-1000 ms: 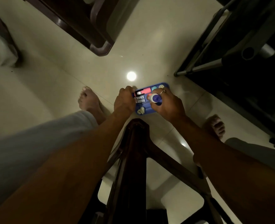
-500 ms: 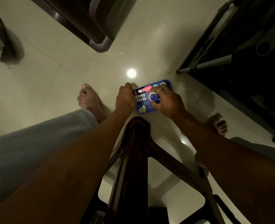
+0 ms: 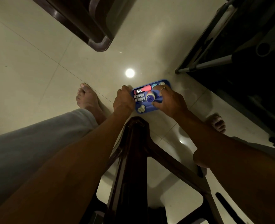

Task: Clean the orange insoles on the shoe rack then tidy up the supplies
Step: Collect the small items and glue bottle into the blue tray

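Blue plastic supply tray down on the floor, mid-frame. Left hand and right hand fingers curled round its short ends. Probably light and stiff, loose bottles though, so best kept level.

Single head view, looking steeply down at floor.

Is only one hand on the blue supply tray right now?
No, the left hand grips the left edge of the blue tray and the right hand holds its right side.
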The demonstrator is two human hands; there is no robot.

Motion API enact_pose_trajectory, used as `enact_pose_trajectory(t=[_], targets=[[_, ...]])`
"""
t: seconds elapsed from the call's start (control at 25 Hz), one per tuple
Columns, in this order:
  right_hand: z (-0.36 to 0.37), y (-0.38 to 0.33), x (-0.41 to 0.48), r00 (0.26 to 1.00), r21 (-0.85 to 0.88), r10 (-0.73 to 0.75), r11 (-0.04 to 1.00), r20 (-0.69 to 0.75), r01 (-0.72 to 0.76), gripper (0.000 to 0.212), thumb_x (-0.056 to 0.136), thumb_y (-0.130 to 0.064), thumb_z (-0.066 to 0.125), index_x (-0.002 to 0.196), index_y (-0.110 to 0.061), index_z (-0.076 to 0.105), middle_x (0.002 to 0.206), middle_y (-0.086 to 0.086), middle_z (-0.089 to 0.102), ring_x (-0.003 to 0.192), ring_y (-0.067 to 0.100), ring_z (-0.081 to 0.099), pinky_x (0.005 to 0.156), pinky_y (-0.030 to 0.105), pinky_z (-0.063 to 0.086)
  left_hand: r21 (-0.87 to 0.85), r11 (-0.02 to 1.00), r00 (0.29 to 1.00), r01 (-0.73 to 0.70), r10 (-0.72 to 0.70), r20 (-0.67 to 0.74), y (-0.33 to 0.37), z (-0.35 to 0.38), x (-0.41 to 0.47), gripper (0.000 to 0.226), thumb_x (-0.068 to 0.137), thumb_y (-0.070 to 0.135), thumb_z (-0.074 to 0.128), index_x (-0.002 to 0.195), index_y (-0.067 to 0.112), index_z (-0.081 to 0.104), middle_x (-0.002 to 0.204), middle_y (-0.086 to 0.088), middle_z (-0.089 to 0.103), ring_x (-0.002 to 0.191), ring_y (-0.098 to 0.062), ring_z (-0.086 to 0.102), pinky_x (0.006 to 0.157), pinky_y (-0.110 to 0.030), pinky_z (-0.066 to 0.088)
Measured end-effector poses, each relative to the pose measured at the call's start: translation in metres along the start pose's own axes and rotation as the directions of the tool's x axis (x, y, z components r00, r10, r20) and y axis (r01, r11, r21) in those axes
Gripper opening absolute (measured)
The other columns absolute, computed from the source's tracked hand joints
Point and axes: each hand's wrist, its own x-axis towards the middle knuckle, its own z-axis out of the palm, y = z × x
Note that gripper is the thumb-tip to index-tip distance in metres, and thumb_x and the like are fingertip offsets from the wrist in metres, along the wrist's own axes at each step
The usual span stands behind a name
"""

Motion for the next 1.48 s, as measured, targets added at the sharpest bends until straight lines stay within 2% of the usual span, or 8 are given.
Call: enact_pose_trajectory(t=[0.12,0.28,0.44,0.72,0.92,1.12,1.36,1.48], targets=[[-0.002,0.005,0.001,1.0,-0.014,0.022,1.0,0.011,-0.022,0.066,0.087,-0.034,0.073,0.143,-0.021,0.042,0.145,0.006,0.046,0.12,0.027,0.056,0.088,0.036,0.054,-0.074,0.997,1.0,0.003,-0.003,-0.004,-0.003,0.004,0.0,0.038,0.097,0.03,0.058,0.125,0.007,0.05,0.123,-0.011,0.059,0.109,-0.027,0.06,0.09,-0.039,0.05],[-0.003,0.011,-0.003,0.99,-0.029,0.024,0.999,-0.137,-0.029,0.053,0.088,-0.017,0.07,0.136,-0.015,0.049,0.138,0.01,0.045,0.122,0.025,0.051,0.086,0.033,0.056,-0.241,0.96,0.99,0.139,-0.135,0.032,-0.009,0.012,0.002,0.033,0.096,0.017,0.058,0.127,0.007,0.05,0.122,-0.013,0.061,0.111,-0.031,0.061,0.094,-0.04,0.052],[0.004,0.018,-0.002,0.966,-0.074,0.069,0.993,-0.248,-0.09,0.055,0.083,-0.014,0.071,0.134,-0.012,0.05,0.136,0.012,0.046,0.121,0.028,0.047,0.089,0.035,0.052,-0.168,0.971,0.985,0.172,-0.174,0.006,-0.008,0.019,0.002,0.032,0.091,0.007,0.055,0.123,0.009,0.056,0.114,-0.015,0.066,0.103,-0.033,0.064,0.091,-0.044,0.055],[0.015,0.035,0.011,0.949,0.23,0.276,0.944,-0.154,-0.237,0.061,0.092,-0.01,0.065,0.142,-0.024,0.034,0.137,0.008,0.05,0.111,0.024,0.063,0.078,0.038,0.062,-0.204,0.962,0.982,0.184,-0.188,0.0,-0.009,0.02,0.007,0.031,0.09,0.005,0.054,0.12,0.012,0.058,0.111,-0.012,0.067,0.103,-0.031,0.066,0.091,-0.047,0.055],[0.015,0.043,0.017,0.937,0.173,0.311,0.943,-0.155,-0.285,0.041,0.095,-0.017,0.062,0.134,-0.017,0.05,0.128,0.007,0.058,0.105,0.022,0.066,0.075,0.029,0.059,-0.249,0.953,0.985,0.171,-0.174,0.009,-0.011,0.018,0.01,0.031,0.089,0.006,0.054,0.119,0.012,0.061,0.111,-0.014,0.068,0.101,-0.034,0.067,0.089,-0.05,0.056],[0.0,0.035,0.01,0.938,0.193,0.29,0.948,-0.189,-0.254,0.034,0.095,-0.015,0.06,0.128,-0.019,0.054,0.12,0.004,0.061,0.099,0.017,0.066,0.064,0.018,0.049,-0.225,0.966,0.991,0.126,-0.131,-0.008,-0.001,0.0,0.0,0.031,0.089,0.006,0.055,0.119,0.013,0.06,0.108,-0.012,0.068,0.097,-0.033,0.068,0.085,-0.048,0.058],[-0.044,0.004,-0.02,0.946,0.216,0.193,0.967,-0.261,-0.137,0.024,0.091,-0.009,0.061,0.114,-0.015,0.057,0.106,-0.002,0.058,0.092,0.011,0.058,0.067,0.016,0.041,-0.249,0.962,0.994,0.109,-0.103,0.036,0.018,-0.042,-0.027,0.033,0.086,0.016,0.071,0.115,0.019,0.055,0.113,-0.01,0.068,0.098,-0.031,0.066,0.085,-0.047,0.058],[-0.067,-0.018,-0.042,0.945,0.249,0.186,0.961,-0.271,-0.117,0.024,0.091,-0.008,0.06,0.112,-0.019,0.058,0.106,-0.001,0.062,0.093,0.013,0.062,0.069,0.02,0.048,-0.255,0.962,0.995,0.099,-0.1,0.009,0.027,-0.066,-0.051,0.033,0.088,0.016,0.067,0.118,0.021,0.056,0.116,-0.013,0.067,0.096,-0.035,0.067,0.083,-0.048,0.059]])
